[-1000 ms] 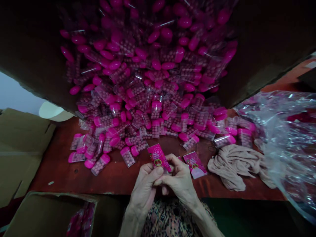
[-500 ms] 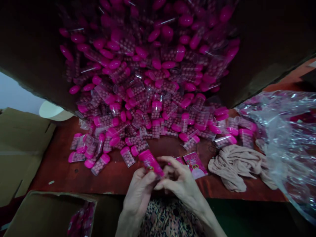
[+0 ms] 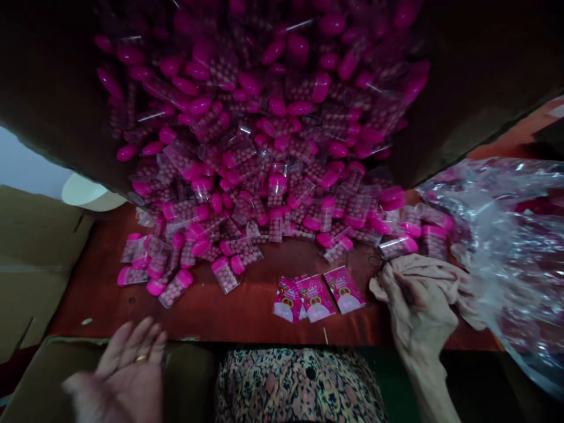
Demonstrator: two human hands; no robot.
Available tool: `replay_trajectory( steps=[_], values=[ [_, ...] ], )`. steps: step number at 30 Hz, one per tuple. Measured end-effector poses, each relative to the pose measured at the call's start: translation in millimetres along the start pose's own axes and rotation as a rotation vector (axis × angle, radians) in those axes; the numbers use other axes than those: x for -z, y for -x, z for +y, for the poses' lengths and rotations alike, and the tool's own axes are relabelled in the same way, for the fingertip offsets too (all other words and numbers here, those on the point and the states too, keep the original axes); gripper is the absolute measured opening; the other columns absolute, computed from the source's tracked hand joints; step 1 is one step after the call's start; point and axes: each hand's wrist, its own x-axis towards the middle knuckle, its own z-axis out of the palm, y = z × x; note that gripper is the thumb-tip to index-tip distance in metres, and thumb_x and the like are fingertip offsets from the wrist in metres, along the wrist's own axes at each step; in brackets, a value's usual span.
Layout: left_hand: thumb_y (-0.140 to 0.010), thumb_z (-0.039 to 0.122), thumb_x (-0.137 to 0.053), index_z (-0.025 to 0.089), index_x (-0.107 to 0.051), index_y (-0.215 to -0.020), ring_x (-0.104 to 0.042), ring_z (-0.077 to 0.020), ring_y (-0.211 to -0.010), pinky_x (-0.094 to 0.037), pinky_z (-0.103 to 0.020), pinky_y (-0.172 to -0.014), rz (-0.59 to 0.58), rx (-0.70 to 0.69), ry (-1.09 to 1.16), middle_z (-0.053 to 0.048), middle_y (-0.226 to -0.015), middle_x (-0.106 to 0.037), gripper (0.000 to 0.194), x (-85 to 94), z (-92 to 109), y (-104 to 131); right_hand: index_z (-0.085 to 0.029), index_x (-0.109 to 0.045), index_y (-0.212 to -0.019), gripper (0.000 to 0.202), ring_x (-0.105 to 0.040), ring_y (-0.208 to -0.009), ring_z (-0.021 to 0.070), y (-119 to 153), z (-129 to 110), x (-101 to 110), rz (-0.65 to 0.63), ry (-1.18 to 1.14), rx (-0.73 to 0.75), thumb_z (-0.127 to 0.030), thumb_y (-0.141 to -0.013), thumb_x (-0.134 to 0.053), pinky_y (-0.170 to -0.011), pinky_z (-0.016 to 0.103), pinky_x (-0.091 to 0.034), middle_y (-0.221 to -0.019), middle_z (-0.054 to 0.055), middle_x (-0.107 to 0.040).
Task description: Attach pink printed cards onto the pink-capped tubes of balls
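Palm up and fingers spread, my left hand [image 3: 127,370] is over the cardboard box at the lower left and holds nothing. My right hand [image 3: 416,308] lies on the crumpled beige cloth [image 3: 445,276] at the right; its fingertips are hidden, so their grip is unclear. Several pink printed packets [image 3: 344,289] lie flat near the table's front edge, between the hands. Behind them spreads a big heap of clear containers with pink caps and small pink balls [image 3: 277,191]. One such container [image 3: 225,275] lies at the heap's front edge.
A tall dark box [image 3: 467,76] opens around the heap on the red-brown table [image 3: 198,317]. Clear plastic wrap [image 3: 520,252] covers the right side. Cardboard boxes [image 3: 30,252] stand at the left, with a pale round object [image 3: 92,194] behind.
The pink packet has left my hands. My left hand has moved down-left and opened; my right hand has moved right onto the cloth. The packets on the table now show fully.
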Motion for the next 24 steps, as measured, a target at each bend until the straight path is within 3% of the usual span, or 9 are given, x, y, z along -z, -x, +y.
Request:
replay_trajectory(
  steps=[1, 4, 7, 9, 12, 16, 20, 24],
  values=[
    [-0.068, 0.054, -0.059, 0.020, -0.065, -0.082, -0.062, -0.0209, -0.089, -0.048, -0.037, -0.083, -0.078, 0.094, 0.049, -0.003, -0.085, -0.071, 0.036, -20.4, -5, 9, -0.011, -0.068, -0.077, 0.039, -0.056, -0.066, 0.0222, -1, -1, -1, 0.015, -0.009, -0.015, -0.041, -0.088, -0.045, -0.064, 0.035, -0.046, -0.068, 0.012, -0.062],
    [-0.063, 0.036, -0.072, 0.017, -0.068, -0.077, -0.065, -0.0182, -0.073, -0.051, -0.031, -0.071, -0.294, 0.207, 0.025, -0.005, -0.075, -0.072, 0.024, -71.8, -17, 37, -0.010, -0.068, -0.075, 0.041, -0.055, -0.069, 0.0227, -3, -6, 0, 0.062, 0.011, -0.028, -0.041, -0.088, -0.044, -0.070, 0.038, -0.046, -0.068, 0.011, -0.060],
    [-0.064, 0.032, -0.073, 0.015, -0.070, -0.078, -0.066, -0.0179, -0.071, -0.051, -0.027, -0.068, -0.495, 0.237, -0.087, -0.008, -0.077, -0.073, 0.022, -96.0, -26, 57, -0.011, -0.067, -0.094, 0.034, -0.053, -0.087, 0.0267, 3, -24, 6, 0.083, 0.012, -0.035, -0.040, -0.085, -0.052, -0.082, 0.044, -0.042, -0.086, 0.013, -0.059],
    [-0.066, 0.030, -0.072, 0.015, -0.071, -0.079, -0.066, -0.0181, -0.075, -0.051, -0.026, -0.070, -0.581, 0.219, -0.172, -0.008, -0.079, -0.073, 0.020, -101.0, -32, 64, -0.015, -0.065, -0.098, 0.027, -0.052, -0.088, 0.0260, 12, -45, 10, 0.033, -0.071, 0.015, -0.036, -0.083, -0.056, -0.080, 0.043, -0.043, -0.089, 0.011, -0.058],
    [-0.069, 0.029, -0.069, 0.016, -0.071, -0.080, -0.066, -0.0179, -0.077, -0.051, -0.025, -0.072, -0.652, 0.178, -0.243, -0.007, -0.082, -0.073, 0.017, -101.8, -38, 67, -0.020, -0.065, -0.089, 0.013, -0.050, -0.078, 0.0226, 23, -81, 10, -0.081, -0.277, 0.116, -0.029, -0.080, -0.062, -0.072, 0.040, -0.045, -0.080, 0.006, -0.058],
    [-0.069, 0.027, -0.069, 0.017, -0.071, -0.079, -0.066, -0.0173, -0.077, -0.050, -0.024, -0.072, -0.614, 0.154, -0.274, -0.006, -0.082, -0.073, 0.015, -98.2, -43, 60, -0.021, -0.066, -0.080, 0.005, -0.049, -0.077, 0.0229, 28, -118, -4, -0.273, -0.431, 0.235, -0.024, -0.079, -0.063, -0.067, 0.036, -0.046, -0.075, 0.005, -0.059],
    [-0.069, 0.028, -0.069, 0.017, -0.071, -0.079, -0.065, -0.0166, -0.074, -0.051, -0.024, -0.069, -0.562, 0.143, -0.283, -0.006, -0.079, -0.073, 0.014, -89.8, -48, 51, -0.021, -0.066, -0.068, 0.012, -0.047, -0.071, 0.0212, 28, -129, -21, -0.320, -0.422, 0.262, -0.021, -0.080, -0.062, -0.061, 0.033, -0.044, -0.066, 0.004, -0.057],
    [-0.071, 0.029, -0.067, 0.017, -0.071, -0.079, -0.064, -0.0170, -0.072, -0.050, -0.024, -0.065, -0.546, 0.118, -0.299, -0.006, -0.080, -0.072, 0.015, -87.4, -49, 45, -0.020, -0.067, -0.070, 0.011, -0.045, -0.074, 0.0206, 29, -128, -21, -0.309, -0.430, 0.256, -0.019, -0.080, -0.062, -0.062, 0.033, -0.044, -0.068, 0.005, -0.058]
  ],
)
